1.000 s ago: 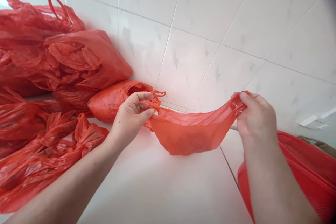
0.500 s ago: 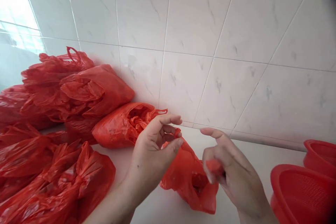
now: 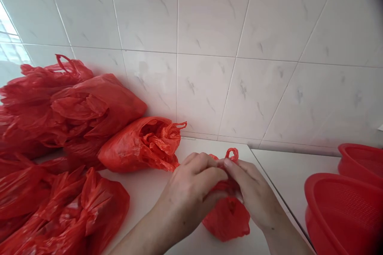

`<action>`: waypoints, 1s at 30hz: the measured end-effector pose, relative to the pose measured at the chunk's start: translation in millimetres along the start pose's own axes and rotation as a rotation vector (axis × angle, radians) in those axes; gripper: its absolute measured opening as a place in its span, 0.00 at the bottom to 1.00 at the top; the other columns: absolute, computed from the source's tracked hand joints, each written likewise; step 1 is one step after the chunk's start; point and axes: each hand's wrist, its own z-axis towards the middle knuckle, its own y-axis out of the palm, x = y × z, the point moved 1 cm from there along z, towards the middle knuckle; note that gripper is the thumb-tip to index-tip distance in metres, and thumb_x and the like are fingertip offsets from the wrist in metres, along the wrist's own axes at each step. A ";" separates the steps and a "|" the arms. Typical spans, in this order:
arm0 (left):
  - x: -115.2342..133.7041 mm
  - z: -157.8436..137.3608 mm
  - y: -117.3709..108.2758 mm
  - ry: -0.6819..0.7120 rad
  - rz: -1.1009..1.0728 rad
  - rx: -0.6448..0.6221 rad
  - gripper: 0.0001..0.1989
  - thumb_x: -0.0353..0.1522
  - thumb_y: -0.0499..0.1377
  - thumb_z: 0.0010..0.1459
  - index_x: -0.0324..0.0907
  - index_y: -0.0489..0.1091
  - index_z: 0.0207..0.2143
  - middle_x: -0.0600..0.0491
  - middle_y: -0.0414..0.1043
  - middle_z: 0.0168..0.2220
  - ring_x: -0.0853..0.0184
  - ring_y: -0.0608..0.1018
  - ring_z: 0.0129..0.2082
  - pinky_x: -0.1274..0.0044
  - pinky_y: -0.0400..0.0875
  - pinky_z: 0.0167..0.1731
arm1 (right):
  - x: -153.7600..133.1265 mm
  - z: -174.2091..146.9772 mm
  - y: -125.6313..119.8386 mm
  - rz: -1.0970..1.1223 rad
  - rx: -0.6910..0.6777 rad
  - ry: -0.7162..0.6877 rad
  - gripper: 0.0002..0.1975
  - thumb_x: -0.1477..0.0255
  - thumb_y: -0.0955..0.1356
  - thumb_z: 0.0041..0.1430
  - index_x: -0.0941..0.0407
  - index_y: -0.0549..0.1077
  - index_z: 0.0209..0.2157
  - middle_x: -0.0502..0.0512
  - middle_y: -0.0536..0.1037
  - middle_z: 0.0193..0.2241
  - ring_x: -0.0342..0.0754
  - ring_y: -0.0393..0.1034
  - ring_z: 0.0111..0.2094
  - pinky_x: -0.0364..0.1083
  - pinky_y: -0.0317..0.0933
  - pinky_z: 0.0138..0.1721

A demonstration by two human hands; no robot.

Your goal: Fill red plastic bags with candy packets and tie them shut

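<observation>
A small red plastic bag [image 3: 226, 221] rests on the white tabletop, its top gathered between my hands. My left hand [image 3: 194, 191] is closed on the bunched plastic from the left, with the fingertips partly hidden. From the right, my right hand [image 3: 254, 191] grips the same bag, its thumb pressed near a handle loop [image 3: 231, 153] that sticks up above the fingers. What the bag contains is hidden. Left of my hands lies another red plastic bag [image 3: 128, 147] on its side, its crumpled mouth turned toward them.
Several filled red bags [image 3: 77, 107] are piled at the left against the tiled wall [image 3: 206, 87], and more knotted bags [image 3: 101, 207] lie at front left. Two red plastic baskets [image 3: 317, 191] stand at the right. A seam [image 3: 275, 185] runs across the white tabletop [image 3: 155, 191].
My hands were apart, each pinching a part of the small bag. They have come together over its top and gathered it. The view has shifted slightly to the right.
</observation>
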 end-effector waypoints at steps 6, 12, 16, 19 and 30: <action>-14.7 0.1 8.9 -0.267 -0.035 0.025 0.08 0.22 0.55 0.56 0.42 0.66 0.27 0.54 0.68 0.33 0.68 0.71 0.35 0.77 0.66 0.33 | 8.6 4.2 -27.1 -0.073 -0.244 -0.073 0.27 0.55 0.59 0.64 0.59 0.70 0.53 0.51 0.70 0.22 0.41 0.61 0.20 0.43 0.58 0.26; -15.5 -1.5 11.8 -0.530 -0.244 -0.146 0.07 0.27 0.49 0.60 0.44 0.61 0.29 0.57 0.68 0.29 0.70 0.69 0.30 0.79 0.61 0.28 | 9.4 3.5 -40.9 -0.185 -0.313 -0.199 0.21 0.59 0.59 0.64 0.54 0.78 0.42 0.52 0.71 0.27 0.43 0.64 0.29 0.44 0.61 0.33; -14.8 -2.7 14.8 -0.634 -0.219 -0.156 0.06 0.30 0.48 0.60 0.44 0.58 0.29 0.61 0.61 0.22 0.72 0.62 0.22 0.80 0.55 0.22 | 3.5 4.3 -32.1 -0.361 -0.080 -0.002 0.18 0.71 0.66 0.54 0.49 0.72 0.48 0.49 0.72 0.31 0.43 0.66 0.30 0.43 0.62 0.32; -14.7 -1.9 14.5 -0.636 -0.176 -0.156 0.06 0.32 0.49 0.60 0.44 0.59 0.29 0.61 0.60 0.21 0.72 0.62 0.22 0.80 0.54 0.21 | -0.7 6.8 -24.2 -0.463 0.120 0.037 0.17 0.70 0.66 0.53 0.49 0.74 0.46 0.49 0.73 0.33 0.45 0.68 0.33 0.43 0.63 0.33; -17.2 -0.4 11.4 -0.538 0.013 -0.151 0.04 0.29 0.54 0.56 0.44 0.63 0.28 0.59 0.69 0.26 0.70 0.68 0.25 0.79 0.59 0.25 | 16.2 19.4 -22.8 -0.040 0.033 0.015 0.13 0.69 0.65 0.55 0.54 0.75 0.42 0.53 0.77 0.39 0.47 0.70 0.39 0.47 0.63 0.43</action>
